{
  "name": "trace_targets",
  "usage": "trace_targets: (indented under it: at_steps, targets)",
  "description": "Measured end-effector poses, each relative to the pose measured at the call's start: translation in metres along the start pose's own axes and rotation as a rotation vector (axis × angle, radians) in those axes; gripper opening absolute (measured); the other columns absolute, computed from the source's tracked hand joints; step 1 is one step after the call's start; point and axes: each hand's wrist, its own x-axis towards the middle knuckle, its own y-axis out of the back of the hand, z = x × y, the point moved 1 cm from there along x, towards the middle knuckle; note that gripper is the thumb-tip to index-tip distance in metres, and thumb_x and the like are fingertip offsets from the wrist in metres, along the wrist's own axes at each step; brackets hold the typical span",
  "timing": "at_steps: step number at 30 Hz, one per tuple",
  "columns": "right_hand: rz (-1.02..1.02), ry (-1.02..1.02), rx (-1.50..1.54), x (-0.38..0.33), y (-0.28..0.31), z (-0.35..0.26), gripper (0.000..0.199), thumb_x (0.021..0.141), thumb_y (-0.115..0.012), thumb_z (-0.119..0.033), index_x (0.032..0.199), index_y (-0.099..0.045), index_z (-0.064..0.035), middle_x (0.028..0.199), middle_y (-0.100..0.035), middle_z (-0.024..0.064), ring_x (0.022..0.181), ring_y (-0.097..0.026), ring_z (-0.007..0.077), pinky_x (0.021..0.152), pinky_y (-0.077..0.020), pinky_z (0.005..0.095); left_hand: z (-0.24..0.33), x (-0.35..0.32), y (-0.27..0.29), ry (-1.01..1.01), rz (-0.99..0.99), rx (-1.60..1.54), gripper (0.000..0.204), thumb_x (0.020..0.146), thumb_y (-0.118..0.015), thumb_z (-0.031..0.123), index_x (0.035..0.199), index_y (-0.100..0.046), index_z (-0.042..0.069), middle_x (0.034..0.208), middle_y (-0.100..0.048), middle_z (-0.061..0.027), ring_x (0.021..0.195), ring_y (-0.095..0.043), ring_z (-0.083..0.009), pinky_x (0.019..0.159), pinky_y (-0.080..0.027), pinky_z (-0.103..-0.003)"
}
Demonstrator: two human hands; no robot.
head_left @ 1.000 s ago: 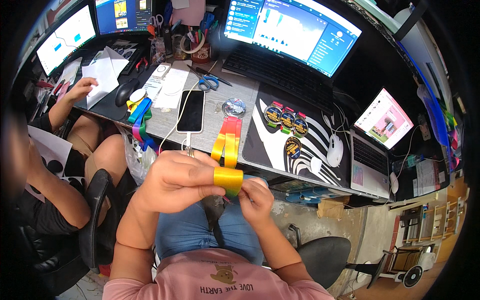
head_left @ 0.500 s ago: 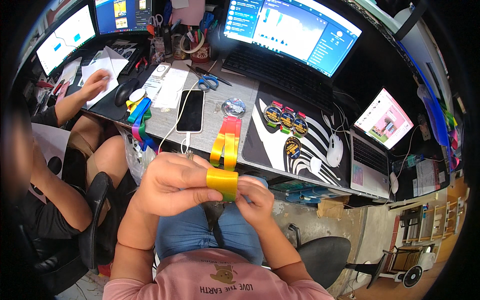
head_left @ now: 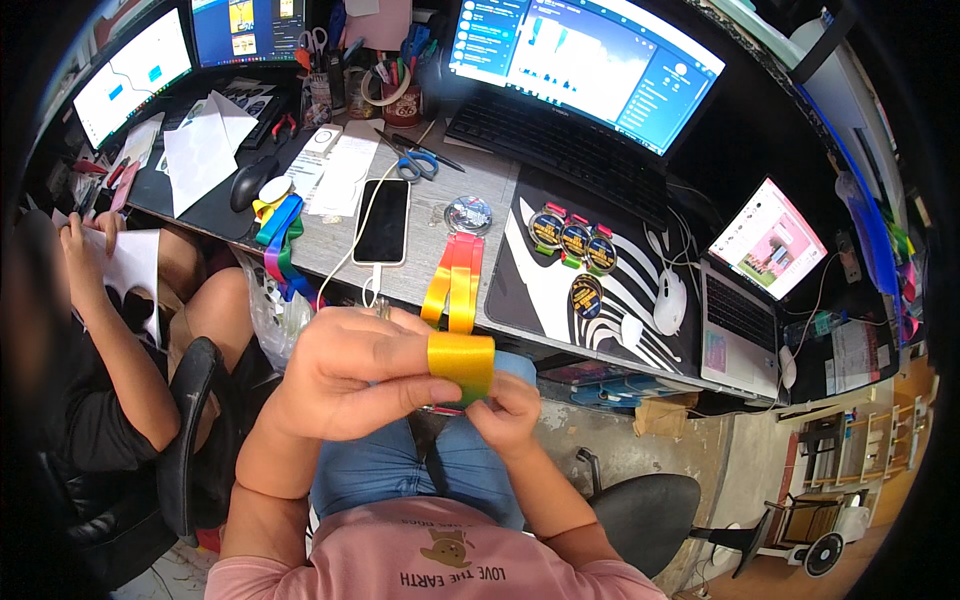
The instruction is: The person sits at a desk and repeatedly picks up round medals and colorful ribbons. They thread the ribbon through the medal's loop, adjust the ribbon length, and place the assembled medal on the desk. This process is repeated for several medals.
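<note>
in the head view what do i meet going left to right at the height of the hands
Black chair back → left hand → yellow-green ribbon → right hand → brown cardboard → open laptop.

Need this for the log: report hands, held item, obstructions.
Left hand pinching glossy yellow-to-green fabric ribbon. Right hand at its lower right edge, grip unclear. No obstruction visible between hands.

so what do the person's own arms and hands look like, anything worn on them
The left hand and right hand are both gloveless. The forearms are bare, with no watch or band in view. The shirt is pink, its sleeves short. A small shiny bit by the left fingers could be a ring; I can't tell.
</note>
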Motion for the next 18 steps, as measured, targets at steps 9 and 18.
trace_targets:
  at_steps: [9, 18]
  targets:
    - [0.007, 0.024, 0.073, -0.019, -0.009, 0.02, 0.019, 0.072, -0.08, -0.001, 0.087, -0.069, 0.0024, 0.09, -0.072, 0.0179, 0.079, -0.071, 0.0257, 0.069, -0.054, 0.0318, -0.003, 0.002, -0.003, 0.014, 0.065, 0.193, 0.027, 0.071, -0.076, -0.003, 0.097, -0.07, -0.002, 0.072, -0.066, -0.0118, 0.064, -0.063, -0.0252, 0.064, -0.049, -0.032]
    - [0.193, -0.136, 0.161, -0.015, -0.019, 0.016, 0.014, 0.076, -0.078, 0.0, 0.088, -0.07, 0.0021, 0.085, -0.071, 0.0114, 0.071, -0.067, 0.0194, 0.07, -0.0501, 0.025, -0.004, 0.005, 0.003, 0.037, -0.045, 0.486, 0.031, 0.08, -0.072, 0.004, 0.11, -0.068, 0.0, 0.071, -0.065, -0.0105, 0.059, -0.061, -0.0179, 0.055, -0.044, -0.028]
